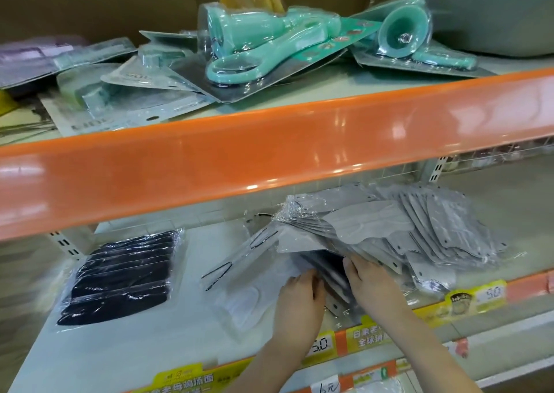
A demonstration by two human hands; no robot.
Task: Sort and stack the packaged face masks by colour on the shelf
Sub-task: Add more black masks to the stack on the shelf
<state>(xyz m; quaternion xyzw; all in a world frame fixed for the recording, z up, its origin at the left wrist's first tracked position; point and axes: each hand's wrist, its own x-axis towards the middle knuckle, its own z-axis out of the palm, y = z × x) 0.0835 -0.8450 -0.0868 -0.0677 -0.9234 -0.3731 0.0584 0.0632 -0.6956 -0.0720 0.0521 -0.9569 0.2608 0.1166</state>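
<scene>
**Both hands in the grey mask pile, lower shelf**

Stood at a two-tier store shelf (126,341), viewed from above. Left hand (301,295) laid at the near left edge of the jumbled grey mask packs (371,228), fingers curled in toward dark-edged packs (326,268) tucked low in the pile; cannot tell whether anything was actually clasped. Right hand (370,284) just beside it, fingertips pushed under the overhanging grey packs, thumb spread toward the left hand; grasp likewise cannot be told, fingertips hidden by the plastic.

Grey packs heaped loosely across the right half of the lower shelf, fanned and overlapping, some tilted up against the rest. White mask packs (239,275) lying flat just left of the hands, black ear loops showing through the clear wrap, touching the grey heap. Black mask packs (123,275) stacked neatly, well apart, at the left of the same shelf.

Orange shelf rail (269,159) running across overhead. Teal blister-packed tools (260,42) piled in disorder on the upper tier. Yellow price labels (322,346) clipped along the front edge beneath the forearms.
</scene>
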